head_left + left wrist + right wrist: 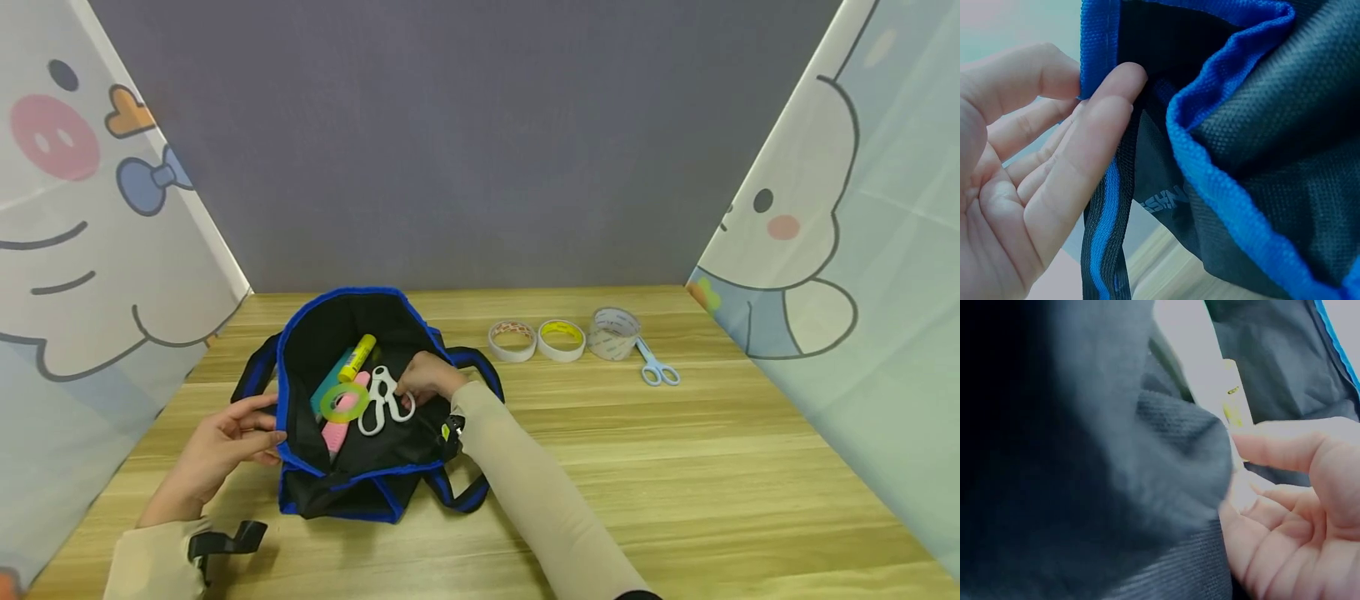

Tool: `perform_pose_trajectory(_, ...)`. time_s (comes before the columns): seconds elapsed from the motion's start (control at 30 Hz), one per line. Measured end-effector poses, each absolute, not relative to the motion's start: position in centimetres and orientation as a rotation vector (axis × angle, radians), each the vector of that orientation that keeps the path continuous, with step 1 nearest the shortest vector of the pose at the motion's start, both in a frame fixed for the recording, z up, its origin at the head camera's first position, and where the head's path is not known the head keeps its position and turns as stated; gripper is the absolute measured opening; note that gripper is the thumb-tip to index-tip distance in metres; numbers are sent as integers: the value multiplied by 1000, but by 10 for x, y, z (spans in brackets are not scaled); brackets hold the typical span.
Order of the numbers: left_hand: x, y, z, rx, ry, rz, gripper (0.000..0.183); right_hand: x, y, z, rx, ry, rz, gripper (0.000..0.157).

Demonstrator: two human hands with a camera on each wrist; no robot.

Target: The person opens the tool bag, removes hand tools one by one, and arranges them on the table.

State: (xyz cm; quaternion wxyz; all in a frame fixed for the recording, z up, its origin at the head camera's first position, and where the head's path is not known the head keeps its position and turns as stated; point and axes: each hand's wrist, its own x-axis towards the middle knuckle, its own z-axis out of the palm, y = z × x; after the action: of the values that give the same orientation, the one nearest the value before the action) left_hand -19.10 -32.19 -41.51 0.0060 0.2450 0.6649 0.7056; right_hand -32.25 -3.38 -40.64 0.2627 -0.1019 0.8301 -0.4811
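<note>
A black bag (405, 446) with blue edging lies with its mouth facing up. My left hand (225, 442) pinches its left rim between thumb and fingers; the left wrist view shows the blue edging (1099, 50) there. My right hand (426, 379) reaches inside and pinches the white scissors (384, 400), its thumb against the white piece (1194, 347) in the right wrist view. Beside the scissors lie a yellow glue stick (357, 358), a yellow-green tape roll (327, 404), a pink utility knife (335, 435) and a teal item (327, 385). Dark fabric hides part of the right hand's grip.
Right of the bag, two white-rimmed tape rolls (512, 354) (562, 353), a clear tape roll (613, 343) and light-blue scissors (654, 367) stand in a row on the wooden table (675, 467). A grey panel (480, 150) rises behind.
</note>
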Motion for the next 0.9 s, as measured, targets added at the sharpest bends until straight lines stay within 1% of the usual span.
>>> perform_pose_trajectory(0.07, -191, -323, -415, 766, 2087, 2210, 63, -323, -32, -406, -251, 2153, -1384, 7)
perform_pose_trajectory(0.1, -192, -323, -415, 764, 2092, 2209, 63, -324, -31, -406, -244, 2130, -1402, 6)
perform_pose_trajectory(0.27, -190, -324, -415, 738, 2096, 2200, 63, -324, -28, -404, -204, 2082, -1429, 18)
perform_pose_trajectory(0.37, -189, -324, -415, 713, 2116, 2187, 63, -322, -28, -400, -211, 2099, -1424, 22)
perform_pose_trajectory(0.67, -187, -323, -414, 713, 2139, 2189, 62, -312, -22, -375, -337, 2135, -1337, 30)
perform_pose_trajectory(0.9, -189, -322, -412, 711, 2153, 2181, 60, -310, -8, -366, -377, 2143, -1310, 33)
